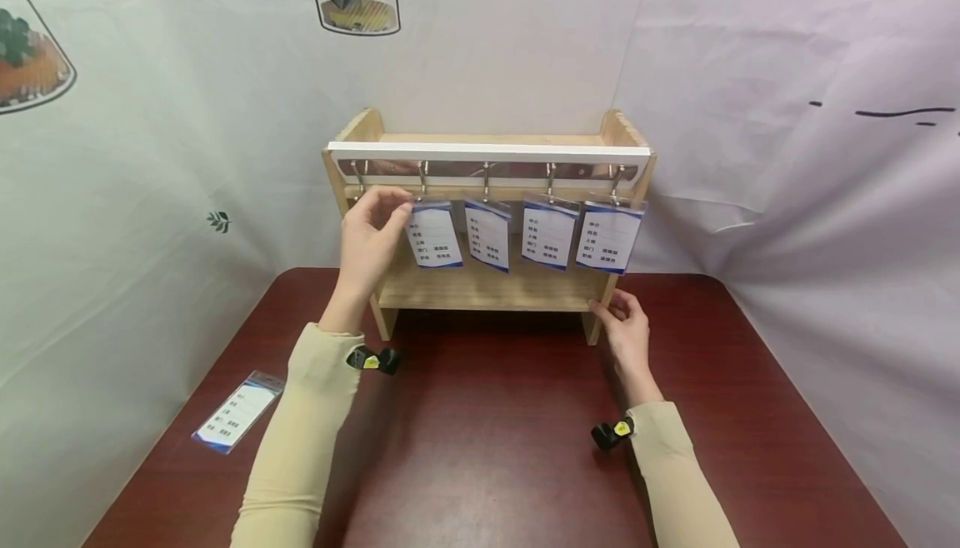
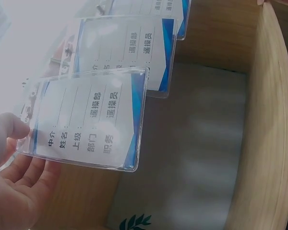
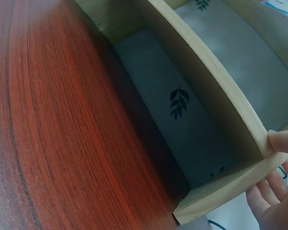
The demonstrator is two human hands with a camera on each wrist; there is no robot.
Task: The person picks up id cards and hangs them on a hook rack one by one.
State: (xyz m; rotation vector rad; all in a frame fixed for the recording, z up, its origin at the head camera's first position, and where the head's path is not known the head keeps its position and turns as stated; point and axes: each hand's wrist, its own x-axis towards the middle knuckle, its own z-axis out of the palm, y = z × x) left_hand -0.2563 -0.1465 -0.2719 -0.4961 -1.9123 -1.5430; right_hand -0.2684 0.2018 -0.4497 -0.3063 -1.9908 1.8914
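Observation:
My left hand (image 1: 372,227) pinches the top corner of a clear plastic badge holder (image 1: 437,236) at the second hook from the left. In the left wrist view, the thumb lies on the front of this badge holder (image 2: 86,120) and the fingers are behind it. Several more badge holders, one at the far right (image 1: 609,236), hang in a row from metal hooks (image 1: 551,180) on the wooden rack (image 1: 495,288). Low on the rack's right side, my right hand (image 1: 628,333) grips the side panel (image 3: 225,191), thumb near the lower shelf's front edge and fingers outside.
Another badge holder (image 1: 238,412) lies on the dark red table (image 1: 480,448), left of my left forearm. A white strip (image 1: 487,151) with a shiny hook rail runs along the rack's upper front. Pale fabric (image 1: 787,223) hangs behind the table and at both sides.

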